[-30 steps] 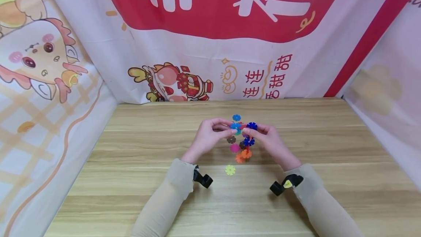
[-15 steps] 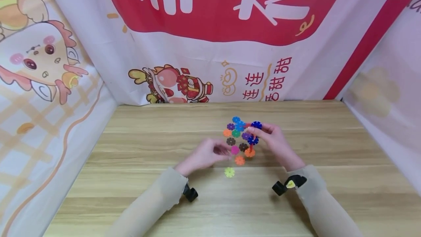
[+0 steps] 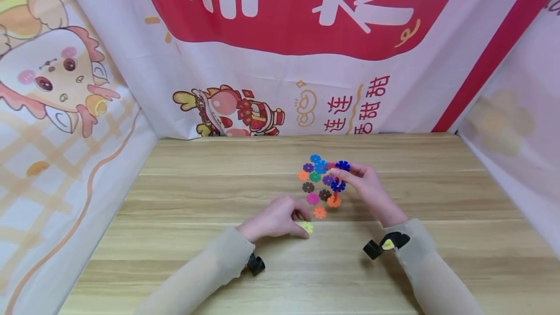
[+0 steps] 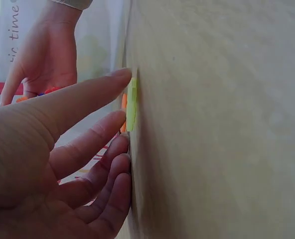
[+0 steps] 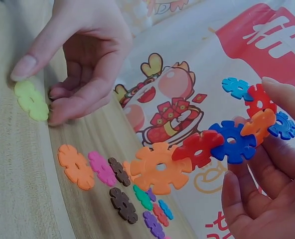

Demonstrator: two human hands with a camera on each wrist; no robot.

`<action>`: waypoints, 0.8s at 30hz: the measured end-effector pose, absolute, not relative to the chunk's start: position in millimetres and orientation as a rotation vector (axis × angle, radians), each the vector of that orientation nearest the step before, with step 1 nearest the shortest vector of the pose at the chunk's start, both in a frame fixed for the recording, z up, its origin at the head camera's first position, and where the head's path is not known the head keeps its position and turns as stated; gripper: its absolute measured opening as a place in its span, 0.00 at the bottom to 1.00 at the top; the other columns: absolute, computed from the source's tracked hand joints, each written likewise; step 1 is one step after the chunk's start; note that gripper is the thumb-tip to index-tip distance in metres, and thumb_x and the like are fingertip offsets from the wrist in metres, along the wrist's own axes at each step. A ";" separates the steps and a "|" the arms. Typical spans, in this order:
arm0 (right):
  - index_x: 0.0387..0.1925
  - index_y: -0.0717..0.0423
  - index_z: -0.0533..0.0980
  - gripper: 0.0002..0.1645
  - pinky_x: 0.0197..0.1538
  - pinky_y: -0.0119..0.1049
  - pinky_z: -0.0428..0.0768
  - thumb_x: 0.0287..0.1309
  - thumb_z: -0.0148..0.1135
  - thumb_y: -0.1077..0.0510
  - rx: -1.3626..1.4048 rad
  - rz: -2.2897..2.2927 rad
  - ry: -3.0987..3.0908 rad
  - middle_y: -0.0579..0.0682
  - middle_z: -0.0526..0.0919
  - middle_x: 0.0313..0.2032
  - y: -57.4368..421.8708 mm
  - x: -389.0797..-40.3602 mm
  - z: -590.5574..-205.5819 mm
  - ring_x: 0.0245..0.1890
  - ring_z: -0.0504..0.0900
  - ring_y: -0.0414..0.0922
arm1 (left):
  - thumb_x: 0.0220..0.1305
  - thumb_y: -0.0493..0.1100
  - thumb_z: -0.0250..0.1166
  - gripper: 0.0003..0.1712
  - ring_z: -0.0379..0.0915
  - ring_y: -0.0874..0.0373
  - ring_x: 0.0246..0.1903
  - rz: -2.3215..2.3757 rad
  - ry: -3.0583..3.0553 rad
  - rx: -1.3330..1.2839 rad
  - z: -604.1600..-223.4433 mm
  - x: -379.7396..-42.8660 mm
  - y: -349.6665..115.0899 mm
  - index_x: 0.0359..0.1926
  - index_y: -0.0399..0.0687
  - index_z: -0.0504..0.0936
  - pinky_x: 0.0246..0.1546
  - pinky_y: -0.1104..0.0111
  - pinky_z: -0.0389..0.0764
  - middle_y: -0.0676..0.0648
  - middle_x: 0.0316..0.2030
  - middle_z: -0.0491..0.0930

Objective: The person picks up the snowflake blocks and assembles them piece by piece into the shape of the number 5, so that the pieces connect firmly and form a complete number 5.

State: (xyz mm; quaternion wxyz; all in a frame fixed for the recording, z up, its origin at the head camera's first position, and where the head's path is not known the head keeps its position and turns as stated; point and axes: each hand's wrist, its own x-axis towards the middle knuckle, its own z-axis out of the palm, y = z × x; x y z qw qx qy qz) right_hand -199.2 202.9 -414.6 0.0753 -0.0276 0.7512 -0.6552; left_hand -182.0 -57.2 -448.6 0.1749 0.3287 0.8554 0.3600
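My left hand (image 3: 280,218) is low over the table, thumb and index finger at opposite edges of a yellow snowflake disc (image 5: 31,100). That disc lies flat against the wood in the left wrist view. Further right, my right hand (image 3: 365,186) pinches a raised chain of interlocked snowflake discs. Along the chain in the right wrist view run a light blue disc (image 5: 235,87), red ones, a small orange one, dark blue ones (image 5: 232,143) and a large orange disc (image 5: 160,168) at the free end.
Several loose snowflake discs lie between the hands, among them an orange one (image 3: 320,212), a pink one (image 3: 312,199), a brown one (image 3: 308,187) and a green one (image 3: 315,177). Printed cloth (image 3: 280,91) stands behind the wooden table (image 3: 197,183).
My left hand has left the chain, swung back towards the table's front and come down at the yellow disc. My right hand has shifted slightly right, still holding the chain.
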 end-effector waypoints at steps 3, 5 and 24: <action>0.54 0.56 0.83 0.31 0.69 0.61 0.56 0.61 0.70 0.37 -0.104 -1.959 2.257 0.57 0.86 0.51 203.6 -198.7 -414.9 0.57 0.77 0.52 | 0.50 0.43 0.83 0.14 0.77 0.65 0.35 1.002 2.426 0.937 -450.7 -182.5 -55.9 0.38 0.50 0.89 0.39 0.73 0.79 0.59 0.33 0.82; 0.54 0.56 0.82 0.31 0.69 0.61 0.56 0.61 0.70 0.37 -0.118 -1.957 2.258 0.60 0.85 0.52 203.8 -198.2 -414.7 0.57 0.77 0.52 | 0.50 0.42 0.83 0.13 0.77 0.65 0.33 0.997 2.428 0.933 -451.4 -182.4 -55.6 0.36 0.50 0.88 0.38 0.73 0.79 0.58 0.32 0.82; 0.55 0.56 0.83 0.31 0.66 0.57 0.61 0.61 0.70 0.38 -0.130 -1.961 2.265 0.57 0.86 0.50 203.8 -199.0 -416.4 0.55 0.78 0.53 | 0.63 0.37 0.73 0.06 0.81 0.57 0.36 1.557 2.410 0.622 -433.3 -208.3 -66.4 0.41 0.44 0.87 0.41 0.64 0.83 0.50 0.36 0.85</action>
